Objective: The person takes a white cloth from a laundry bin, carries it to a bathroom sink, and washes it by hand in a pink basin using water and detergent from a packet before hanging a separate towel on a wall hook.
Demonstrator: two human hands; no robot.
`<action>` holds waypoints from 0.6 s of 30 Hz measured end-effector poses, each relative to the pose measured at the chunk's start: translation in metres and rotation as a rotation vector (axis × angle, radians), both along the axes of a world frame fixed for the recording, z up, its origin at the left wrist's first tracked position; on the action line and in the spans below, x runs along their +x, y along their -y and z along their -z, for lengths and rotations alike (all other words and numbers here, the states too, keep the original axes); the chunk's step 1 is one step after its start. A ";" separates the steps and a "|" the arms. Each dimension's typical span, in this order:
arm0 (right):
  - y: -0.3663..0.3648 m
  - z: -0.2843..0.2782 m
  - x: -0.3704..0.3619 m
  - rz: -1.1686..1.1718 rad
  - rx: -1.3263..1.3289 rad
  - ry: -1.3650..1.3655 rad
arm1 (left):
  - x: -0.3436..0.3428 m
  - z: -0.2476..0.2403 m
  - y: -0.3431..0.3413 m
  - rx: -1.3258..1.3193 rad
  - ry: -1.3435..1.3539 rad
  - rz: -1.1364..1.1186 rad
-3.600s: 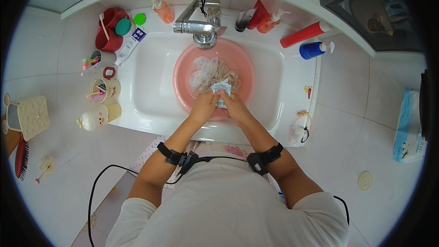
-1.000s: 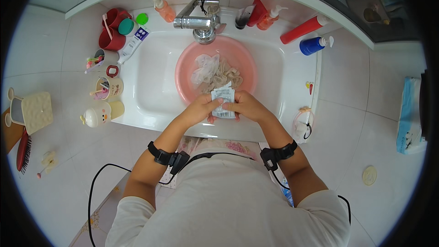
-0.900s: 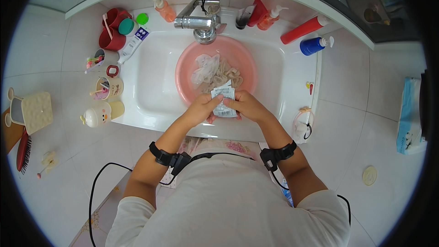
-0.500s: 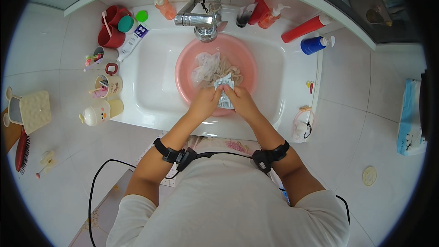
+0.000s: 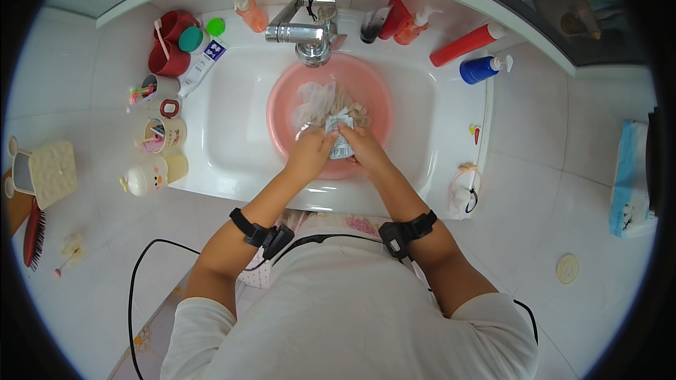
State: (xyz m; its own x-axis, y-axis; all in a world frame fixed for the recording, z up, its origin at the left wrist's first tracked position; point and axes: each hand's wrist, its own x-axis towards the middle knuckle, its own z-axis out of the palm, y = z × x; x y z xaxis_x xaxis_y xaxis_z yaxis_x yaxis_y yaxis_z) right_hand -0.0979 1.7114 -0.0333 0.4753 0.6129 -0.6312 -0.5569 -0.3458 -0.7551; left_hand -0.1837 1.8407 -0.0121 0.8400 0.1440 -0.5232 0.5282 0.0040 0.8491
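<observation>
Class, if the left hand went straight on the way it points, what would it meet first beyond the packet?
Beyond the packet, the left hand would probably meet the beige cloth in the pink basin, though its height above it is unclear.

Busy edges on this white counter [image 5: 458,127]: down the left run two red cups [image 5: 167,63], a teal-lidded jar [image 5: 190,39], a white tube [image 5: 197,74], a grey cup [image 5: 165,89], a cream cup [image 5: 174,135] and a chick-faced container [image 5: 146,179]! Along the back it's an orange pump bottle [image 5: 254,18], the chrome faucet [image 5: 292,32], a dark tube [image 5: 372,29], a red tube [image 5: 397,14] and a second orange pump bottle [image 5: 409,31], then a red cylinder [image 5: 459,46] and a blue pump bottle [image 5: 479,70]. A pink basin [image 5: 282,95] sits in the sunken sink [image 5: 225,112], a pink loop [image 5: 462,186] at the near right corner.
</observation>
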 end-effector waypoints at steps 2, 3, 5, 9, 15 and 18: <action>0.001 -0.008 0.003 -0.002 0.026 0.065 | -0.003 -0.014 -0.003 -0.276 -0.082 -0.026; 0.002 -0.012 0.005 -0.003 0.050 0.130 | -0.004 -0.019 -0.004 -0.553 -0.162 -0.052; 0.005 -0.022 0.005 -0.051 0.131 0.160 | -0.006 -0.020 -0.007 -0.493 -0.168 -0.038; 0.014 -0.030 0.003 -0.141 0.236 0.222 | -0.006 -0.027 -0.003 -0.423 -0.130 -0.005; 0.028 -0.024 0.007 -0.225 0.029 0.071 | -0.007 -0.033 -0.006 -0.318 -0.254 0.206; 0.029 -0.025 0.006 -0.226 0.035 0.075 | -0.004 -0.032 -0.015 -0.302 -0.341 0.372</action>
State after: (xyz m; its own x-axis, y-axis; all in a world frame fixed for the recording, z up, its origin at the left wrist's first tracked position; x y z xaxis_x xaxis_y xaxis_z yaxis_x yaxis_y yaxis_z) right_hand -0.0918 1.6829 -0.0081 0.3685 0.7297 -0.5759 -0.4100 -0.4284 -0.8052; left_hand -0.1882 1.8559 0.0202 0.5824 -0.3257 -0.7448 0.7837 -0.0182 0.6208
